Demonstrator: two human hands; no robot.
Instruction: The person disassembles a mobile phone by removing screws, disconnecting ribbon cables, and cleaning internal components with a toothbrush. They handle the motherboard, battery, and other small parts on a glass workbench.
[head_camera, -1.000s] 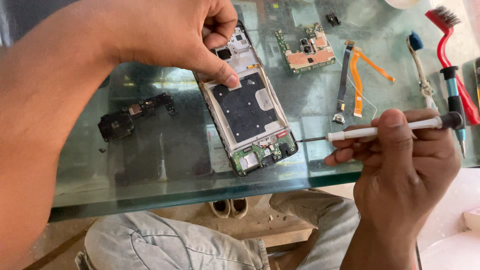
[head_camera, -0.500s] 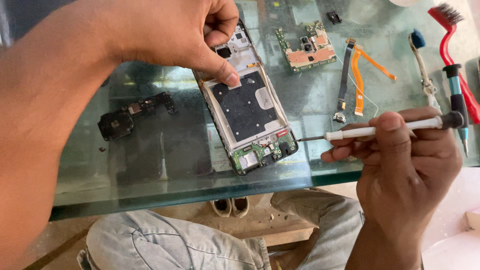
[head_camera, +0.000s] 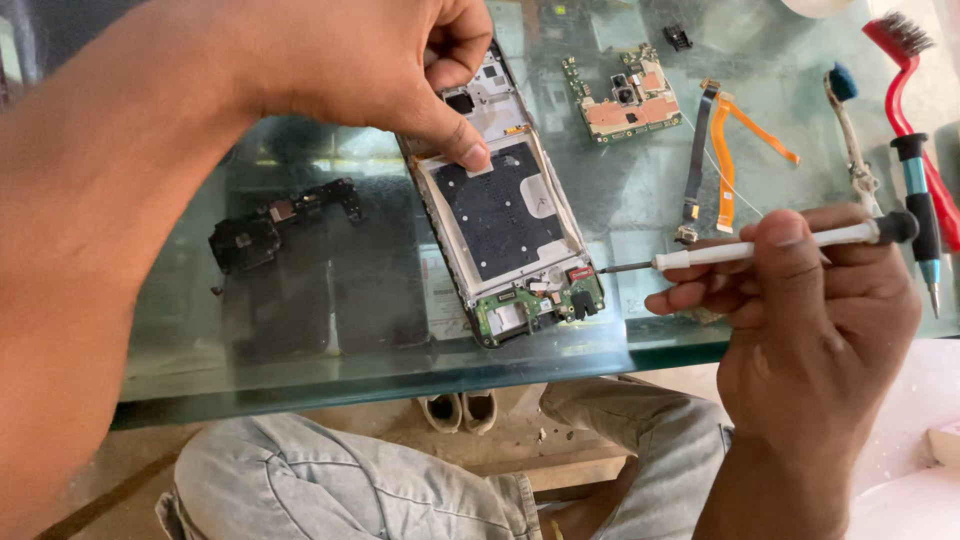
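An opened phone frame (head_camera: 505, 225) lies tilted on the glass table (head_camera: 330, 350), its dark inner plate up and a green circuit board (head_camera: 535, 305) at its near end. My left hand (head_camera: 375, 70) grips the phone's far end, thumb pressed on the inner plate. My right hand (head_camera: 815, 320) holds a white-handled screwdriver (head_camera: 770, 245) level, its metal tip just right of the green board's edge.
A black plastic cover piece (head_camera: 280, 222) lies left of the phone. Behind it are a loose mainboard (head_camera: 622, 95), orange and black flex cables (head_camera: 715, 150), a small black part (head_camera: 678, 37), a white brush (head_camera: 850, 130), a blue-handled screwdriver (head_camera: 920, 205) and a red brush (head_camera: 905, 70). My knees show below the table edge.
The screwdriver tip has edged slightly left, closer to the phone's lower board. My left hand keeps the same hold.
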